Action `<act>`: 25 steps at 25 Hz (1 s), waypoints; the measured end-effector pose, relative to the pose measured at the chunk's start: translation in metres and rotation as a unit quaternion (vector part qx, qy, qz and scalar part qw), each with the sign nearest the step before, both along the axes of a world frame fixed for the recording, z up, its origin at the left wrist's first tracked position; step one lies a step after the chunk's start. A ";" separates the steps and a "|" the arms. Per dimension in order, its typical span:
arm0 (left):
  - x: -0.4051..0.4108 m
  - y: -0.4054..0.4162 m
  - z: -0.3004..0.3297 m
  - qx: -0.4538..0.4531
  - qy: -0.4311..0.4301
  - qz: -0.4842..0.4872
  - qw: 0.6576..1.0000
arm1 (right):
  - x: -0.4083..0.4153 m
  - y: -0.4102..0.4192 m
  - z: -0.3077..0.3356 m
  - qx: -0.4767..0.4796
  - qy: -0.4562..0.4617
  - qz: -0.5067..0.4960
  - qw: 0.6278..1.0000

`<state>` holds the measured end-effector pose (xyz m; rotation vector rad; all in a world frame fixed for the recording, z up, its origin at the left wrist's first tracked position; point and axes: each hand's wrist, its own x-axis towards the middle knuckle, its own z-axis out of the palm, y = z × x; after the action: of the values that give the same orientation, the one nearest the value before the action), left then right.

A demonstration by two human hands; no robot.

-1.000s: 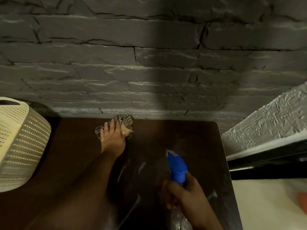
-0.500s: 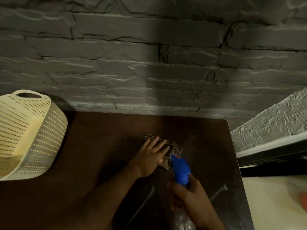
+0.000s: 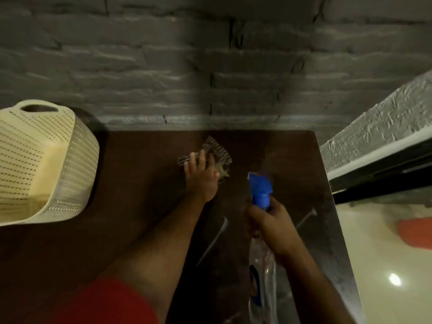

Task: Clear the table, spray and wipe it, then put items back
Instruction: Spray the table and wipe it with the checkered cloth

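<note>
A dark brown table [image 3: 145, 174] stands against a grey stone wall. My left hand [image 3: 202, 175] lies flat with straight fingers on a striped cloth [image 3: 217, 150], pressing it to the tabletop near the far middle. My right hand [image 3: 268, 220] grips the neck of a clear spray bottle [image 3: 263, 265] with a blue trigger head [image 3: 260, 189], held over the right part of the table with its nozzle pointing away from me. The cloth's near part is hidden under my left hand.
A cream perforated plastic basket [image 3: 46, 164] sits on the table's left side. The table's right edge borders a pale floor [image 3: 383, 253] with an orange object [image 3: 415, 232]. A textured white ledge [image 3: 378, 136] runs at the right.
My left hand slid the cloth from the far left toward the bottle, then back toward the far middle. The spray bottle stayed in my right hand.
</note>
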<state>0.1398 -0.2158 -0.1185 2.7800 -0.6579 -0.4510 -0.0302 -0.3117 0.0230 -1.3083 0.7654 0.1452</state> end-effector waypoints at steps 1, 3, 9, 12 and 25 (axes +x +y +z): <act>-0.022 0.002 -0.004 -0.019 0.022 -0.084 0.996 | -0.002 0.004 0.002 -0.006 0.001 -0.002 1.000; -0.016 0.029 -0.006 0.004 0.033 -0.238 0.971 | -0.008 0.010 0.004 -0.008 0.004 -0.009 1.000; -0.012 0.062 -0.018 -0.026 0.019 -0.146 0.989 | -0.035 0.024 -0.005 -0.011 0.039 -0.018 0.999; 0.015 0.084 -0.025 -0.018 -0.018 -0.234 0.972 | -0.041 0.037 -0.008 -0.011 0.051 -0.010 0.999; -0.032 0.068 -0.014 0.010 0.037 -0.138 0.990 | -0.055 0.045 -0.004 -0.037 0.069 -0.014 0.997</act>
<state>0.1074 -0.1482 -0.1323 2.6848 -1.0304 -0.6140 -0.0857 -0.2664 0.0193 -1.3667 0.9137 0.1880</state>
